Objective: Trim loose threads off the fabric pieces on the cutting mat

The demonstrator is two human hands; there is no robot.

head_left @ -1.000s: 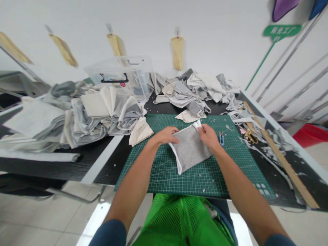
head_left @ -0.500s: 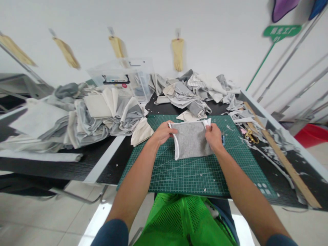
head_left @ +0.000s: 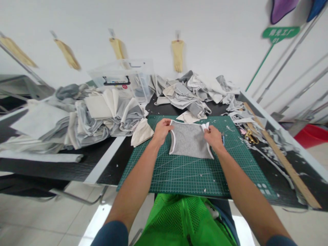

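Note:
A grey piece of fabric (head_left: 190,140) with white edging hangs between my two hands, its lower edge over the green cutting mat (head_left: 179,177). My left hand (head_left: 163,131) pinches its upper left corner. At the upper right corner, my right hand (head_left: 213,136) is closed on the cloth, and a bit of white edging sticks up beside the thumb. Partly hidden behind my right hand is a small blue tool (head_left: 222,138) on the mat. A cream cloth piece (head_left: 191,117) lies at the mat's far edge.
Piled cloth (head_left: 89,116) covers the table's left side, before a clear plastic box (head_left: 123,77). More fabric (head_left: 189,90) is heaped at the back. On the right are gold-handled scissors (head_left: 251,137), scraps and a wooden ruler (head_left: 284,159). A red bin (head_left: 311,136) stands beyond.
The grey fabric has gone from tilted to nearly level and is spread wider between my hands. My left hand has shifted its grip up to the corner.

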